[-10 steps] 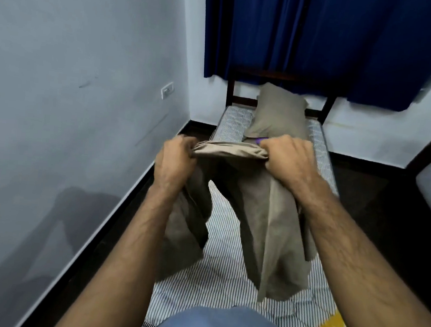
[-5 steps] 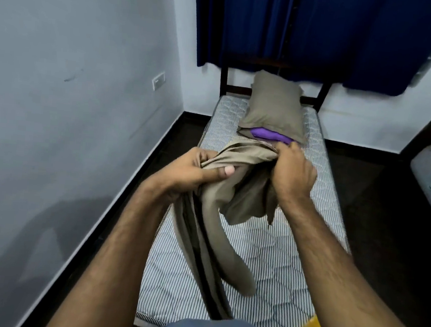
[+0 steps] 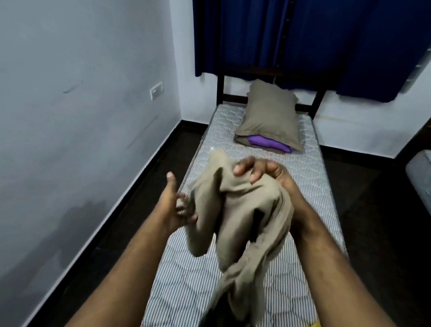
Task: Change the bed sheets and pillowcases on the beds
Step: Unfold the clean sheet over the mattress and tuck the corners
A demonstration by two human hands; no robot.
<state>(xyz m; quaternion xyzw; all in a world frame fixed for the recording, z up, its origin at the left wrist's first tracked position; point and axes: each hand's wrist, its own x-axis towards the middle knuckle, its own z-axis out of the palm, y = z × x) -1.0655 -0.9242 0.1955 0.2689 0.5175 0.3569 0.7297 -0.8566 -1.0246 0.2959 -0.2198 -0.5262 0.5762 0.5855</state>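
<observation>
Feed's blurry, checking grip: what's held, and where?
Right hand grips the bunched top of the tan fabric sheet; left hand holds a fold at its left edge.

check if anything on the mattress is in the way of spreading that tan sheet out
Mostly bare. Only the pillow, with a purple cloth under it, sits at the head end of the mattress, beyond the sheet that the hands hold.
</observation>
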